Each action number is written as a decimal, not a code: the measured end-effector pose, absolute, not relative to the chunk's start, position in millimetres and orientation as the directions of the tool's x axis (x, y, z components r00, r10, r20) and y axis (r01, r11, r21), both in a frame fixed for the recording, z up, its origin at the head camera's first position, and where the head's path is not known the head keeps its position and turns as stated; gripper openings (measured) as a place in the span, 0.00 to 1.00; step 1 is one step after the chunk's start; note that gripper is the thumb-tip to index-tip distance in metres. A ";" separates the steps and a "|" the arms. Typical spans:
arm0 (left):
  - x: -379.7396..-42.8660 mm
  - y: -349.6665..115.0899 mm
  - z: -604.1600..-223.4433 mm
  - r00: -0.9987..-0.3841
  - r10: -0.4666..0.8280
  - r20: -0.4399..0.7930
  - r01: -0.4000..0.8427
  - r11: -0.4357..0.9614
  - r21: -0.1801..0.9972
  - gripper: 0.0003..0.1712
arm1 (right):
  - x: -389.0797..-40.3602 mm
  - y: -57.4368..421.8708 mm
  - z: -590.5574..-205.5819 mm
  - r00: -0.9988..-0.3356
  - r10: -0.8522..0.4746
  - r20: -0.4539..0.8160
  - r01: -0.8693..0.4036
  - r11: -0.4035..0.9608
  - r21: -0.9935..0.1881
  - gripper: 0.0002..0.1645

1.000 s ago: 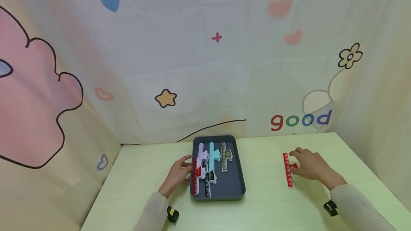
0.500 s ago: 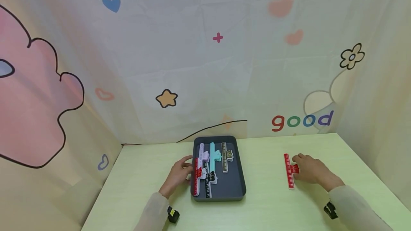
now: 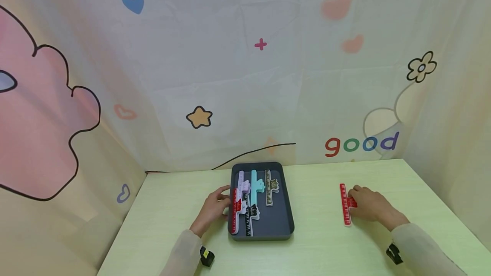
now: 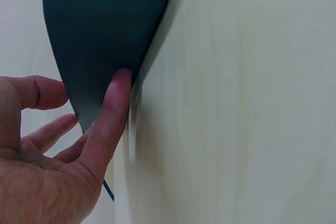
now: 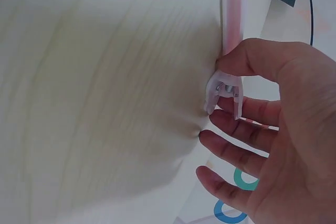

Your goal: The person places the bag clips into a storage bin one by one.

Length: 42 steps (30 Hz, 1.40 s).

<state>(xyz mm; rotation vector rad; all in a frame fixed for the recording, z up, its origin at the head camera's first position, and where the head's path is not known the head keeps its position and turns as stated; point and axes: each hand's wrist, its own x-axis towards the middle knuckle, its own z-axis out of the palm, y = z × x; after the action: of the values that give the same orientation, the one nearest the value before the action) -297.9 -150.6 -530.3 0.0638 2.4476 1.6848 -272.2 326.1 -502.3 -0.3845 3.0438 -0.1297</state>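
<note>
Flat on the table at the right lies a red ruler clip with white markings. My right hand pinches it by its clip part. In the right wrist view the thumb and a finger are on opposite sides of the spring clip, while the other fingers spread loosely. My left hand rests its fairly straight fingers against the left side of a dark grey tray. The left wrist view has one fingertip on the tray's outer wall.
Several ruler clips lie in the tray: lilac, turquoise, gold-brown, red and black. They partly overlap at the left. A printed curtain stands behind the pale table.
My right hand has come down onto the red ruler clip, and its fingers have closed on the clip part. The left hand and tray stay where they were.
</note>
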 end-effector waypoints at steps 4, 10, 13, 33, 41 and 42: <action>-297.2 -151.1 -530.4 -0.985 0.136 -0.108 -0.053 0.354 0.934 0.31 | -271.2 326.4 -503.2 -0.965 -0.259 -0.047 -0.254 0.962 -0.095 0.29; -295.1 -150.5 -529.8 -0.986 0.125 -0.112 -0.058 0.370 0.927 0.31 | -269.3 326.4 -504.0 -0.963 -0.267 -0.034 -0.263 0.960 -0.091 0.29; -294.3 -150.2 -529.7 -0.986 0.121 -0.118 -0.065 0.373 0.926 0.31 | -268.4 325.8 -501.9 -0.962 -0.274 -0.019 -0.271 0.958 -0.088 0.29; -295.0 -150.8 -531.6 -0.985 0.128 -0.116 -0.059 0.378 0.924 0.31 | -268.1 311.4 -458.3 -0.938 -0.332 0.096 -0.339 0.938 -0.071 0.28; -297.6 -149.3 -529.3 -0.984 0.127 -0.125 -0.070 0.372 0.926 0.31 | -267.3 300.6 -443.3 -0.930 -0.336 0.147 -0.347 0.936 -0.054 0.26; -297.8 -149.2 -529.1 -0.984 0.127 -0.125 -0.070 0.372 0.925 0.31 | -267.4 299.1 -441.1 -0.931 -0.335 0.147 -0.346 0.937 -0.056 0.26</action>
<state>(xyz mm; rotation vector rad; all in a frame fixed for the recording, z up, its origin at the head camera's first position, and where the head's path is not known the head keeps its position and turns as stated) -297.8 -149.2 -529.1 0.0512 2.4522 1.6671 -267.4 299.1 -441.1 -0.5690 3.2248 -0.1333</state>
